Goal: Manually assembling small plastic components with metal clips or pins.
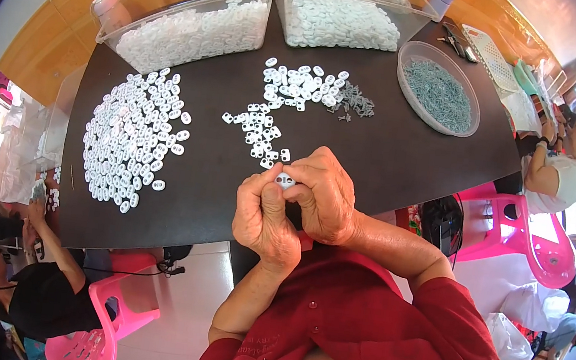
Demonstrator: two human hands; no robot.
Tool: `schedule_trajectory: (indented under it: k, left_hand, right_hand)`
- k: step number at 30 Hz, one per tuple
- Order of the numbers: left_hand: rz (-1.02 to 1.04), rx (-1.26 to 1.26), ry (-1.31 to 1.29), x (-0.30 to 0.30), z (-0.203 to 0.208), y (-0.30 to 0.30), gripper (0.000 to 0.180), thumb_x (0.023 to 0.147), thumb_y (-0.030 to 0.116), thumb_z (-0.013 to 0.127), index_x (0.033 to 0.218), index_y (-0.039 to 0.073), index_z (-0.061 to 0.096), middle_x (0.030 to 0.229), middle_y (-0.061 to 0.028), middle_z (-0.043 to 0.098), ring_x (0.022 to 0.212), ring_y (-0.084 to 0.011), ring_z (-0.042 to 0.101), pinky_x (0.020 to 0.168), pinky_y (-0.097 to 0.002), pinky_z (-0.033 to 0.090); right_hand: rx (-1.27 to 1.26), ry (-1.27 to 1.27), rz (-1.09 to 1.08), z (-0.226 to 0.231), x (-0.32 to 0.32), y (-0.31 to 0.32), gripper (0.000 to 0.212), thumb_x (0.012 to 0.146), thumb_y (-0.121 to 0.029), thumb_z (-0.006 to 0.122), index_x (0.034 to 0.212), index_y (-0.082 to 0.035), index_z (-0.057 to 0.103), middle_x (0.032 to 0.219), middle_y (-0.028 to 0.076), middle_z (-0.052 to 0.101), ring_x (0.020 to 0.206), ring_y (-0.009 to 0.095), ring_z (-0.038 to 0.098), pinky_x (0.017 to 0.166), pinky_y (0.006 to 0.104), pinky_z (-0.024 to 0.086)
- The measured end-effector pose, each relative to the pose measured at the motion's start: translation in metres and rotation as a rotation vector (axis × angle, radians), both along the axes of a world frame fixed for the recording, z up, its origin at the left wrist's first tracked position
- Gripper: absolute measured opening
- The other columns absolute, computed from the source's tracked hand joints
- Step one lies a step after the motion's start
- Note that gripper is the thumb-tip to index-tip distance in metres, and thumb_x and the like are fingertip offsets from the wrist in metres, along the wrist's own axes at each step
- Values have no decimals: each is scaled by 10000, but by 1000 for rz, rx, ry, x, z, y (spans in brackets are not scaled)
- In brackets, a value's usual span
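Observation:
A small white oval plastic piece with dark openings (286, 180) is pinched between the fingertips of both my hands, over the near edge of the dark table. My left hand (267, 215) grips its left side with thumb and fingers. From the right, my right hand (325, 197) pinches the same piece. Just beyond my fingers lies a loose group of white pieces with holes (258, 131). Farther back are more white oval pieces (301, 84), touching a small heap of grey slender parts (356, 102). A wide pile of finished-looking white ovals (127, 139) spreads at the left.
Two clear bins of white pieces (197, 38) (343, 21) stand at the back. A round tub (474, 120) holds many grey-green slender parts. Pink chairs (553, 248) (113, 324) flank the table (182, 221). One person sits at the left, another at the right.

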State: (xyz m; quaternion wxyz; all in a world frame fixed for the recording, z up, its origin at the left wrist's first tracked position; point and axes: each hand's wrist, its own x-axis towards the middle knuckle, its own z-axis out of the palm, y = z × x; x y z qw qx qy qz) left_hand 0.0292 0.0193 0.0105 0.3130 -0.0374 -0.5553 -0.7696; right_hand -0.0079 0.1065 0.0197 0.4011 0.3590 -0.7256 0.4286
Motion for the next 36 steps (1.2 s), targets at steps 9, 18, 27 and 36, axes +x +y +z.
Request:
schedule_trajectory:
  k: [9,18,27,36]
  left_hand:
    - [13,-57,8,-3,-2,-1,215,962,143,497,994,-50,586,898,-42,573,770,-76,500,702,-218,425]
    - [-213,-61,-222,-10,2,-6,305,963,136,485,1206,-45,527,852,-49,616,732,-76,541,659,-222,455]
    - [-143,-422,-235,-43,2,-29,275,909,159,591,1087,-51,596,851,-77,639,717,-87,563,616,-198,436]
    - [182,-1159,-20,-111,19,-44,76,758,54,649,831,56,667,699,-90,552,683,-255,534,604,-376,429]
  right_hand:
    - [-15,6,-17,2,-1,-2,189,785,23,624,964,30,565,818,115,590,635,218,539,530,309,422]
    - [147,-110,-70,17,-31,41,157,703,29,679,842,-13,620,799,101,618,663,251,569,575,332,460]
    - [177,112,-566,99,-198,117,125,755,-82,601,864,-57,658,843,152,636,825,345,584,680,448,445]
    - [335,217,-590,85,-184,107,151,735,-53,659,885,-48,637,881,91,624,836,301,565,750,388,453]
